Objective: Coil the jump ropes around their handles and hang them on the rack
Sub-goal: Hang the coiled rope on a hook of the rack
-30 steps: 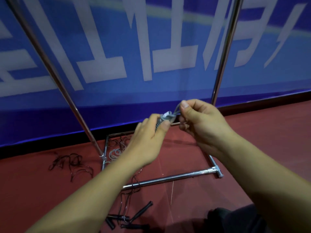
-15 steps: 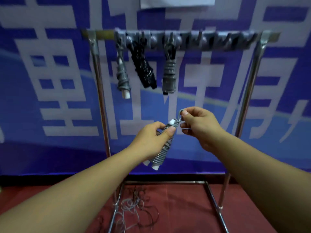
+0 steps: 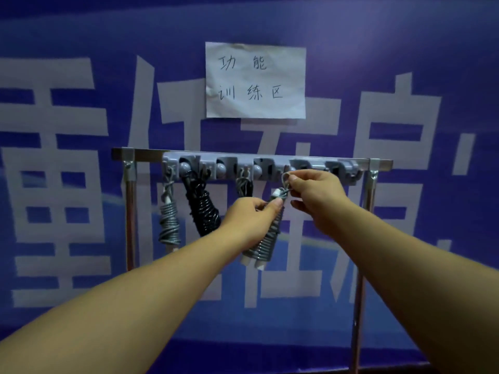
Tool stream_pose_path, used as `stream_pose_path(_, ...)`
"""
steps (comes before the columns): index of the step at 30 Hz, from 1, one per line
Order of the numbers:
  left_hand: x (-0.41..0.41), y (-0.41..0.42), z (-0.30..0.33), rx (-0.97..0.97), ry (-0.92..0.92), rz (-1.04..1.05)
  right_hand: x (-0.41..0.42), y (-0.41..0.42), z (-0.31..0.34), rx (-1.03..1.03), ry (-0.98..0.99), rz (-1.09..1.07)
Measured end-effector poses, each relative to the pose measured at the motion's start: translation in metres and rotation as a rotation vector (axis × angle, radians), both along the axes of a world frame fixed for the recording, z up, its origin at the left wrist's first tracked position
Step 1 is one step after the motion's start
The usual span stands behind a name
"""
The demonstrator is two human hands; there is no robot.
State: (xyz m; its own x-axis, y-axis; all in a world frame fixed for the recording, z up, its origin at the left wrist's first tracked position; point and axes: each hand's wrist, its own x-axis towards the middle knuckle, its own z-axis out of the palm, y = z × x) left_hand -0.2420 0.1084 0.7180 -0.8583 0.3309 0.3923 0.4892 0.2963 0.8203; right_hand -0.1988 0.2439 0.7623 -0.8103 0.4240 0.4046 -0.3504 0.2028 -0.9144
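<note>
Jump rope [image 3: 266, 238] gripped by both hands, its loop seemingly near the rack [image 3: 378, 164] before a blue banner [image 3: 405, 49].

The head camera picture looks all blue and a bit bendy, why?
Head view: dim, blue-tinted light; the wide lens bows the rack's top bar and stretches the forearms near the bottom edge; the paper sign stays readable, the right hand slightly soft.

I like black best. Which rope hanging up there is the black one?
The black rope, second from the left on the rack, between two grey ropes: one at the left end, another partly behind the left hand.
</note>
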Motion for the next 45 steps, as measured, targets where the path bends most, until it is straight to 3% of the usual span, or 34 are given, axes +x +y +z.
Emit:
stream_pose_path(5,-0.007,0.014,0.019,0.067,0.047,0.039,-0.009,0.005,0.022,-0.030,0.036,-0.059)
stream_pose_path(9,-0.018,0.025,0.016,0.062,-0.061,0.049,-0.020,0.003,0.019,-0.065,-0.037,-0.093)
stream_pose_path(18,-0.027,0.039,-0.022,0.197,-0.298,-0.005,-0.010,0.015,-0.039,-0.030,-0.077,-0.038)
stream_pose_path(23,-0.015,0.028,-0.059,0.135,-0.397,-0.003,-0.004,0.021,-0.107,-0.096,-0.179,-0.055)
stream_pose_path(27,-0.005,0.004,-0.130,-0.056,-0.456,0.055,0.008,0.013,-0.184,-0.107,-0.320,-0.062)
stream_pose_path(34,0.052,-0.072,-0.332,-0.286,-0.710,0.102,0.056,-0.034,-0.371,-0.121,-0.697,0.060)
stream_pose_path(41,0.127,-0.148,-0.499,-0.218,-0.996,0.374,0.128,-0.081,-0.555,-0.150,-1.013,0.097)
stream_pose_path(45,0.161,-0.154,-0.564,-0.113,-1.121,0.473,0.161,-0.100,-0.630,-0.220,-1.152,0.140)
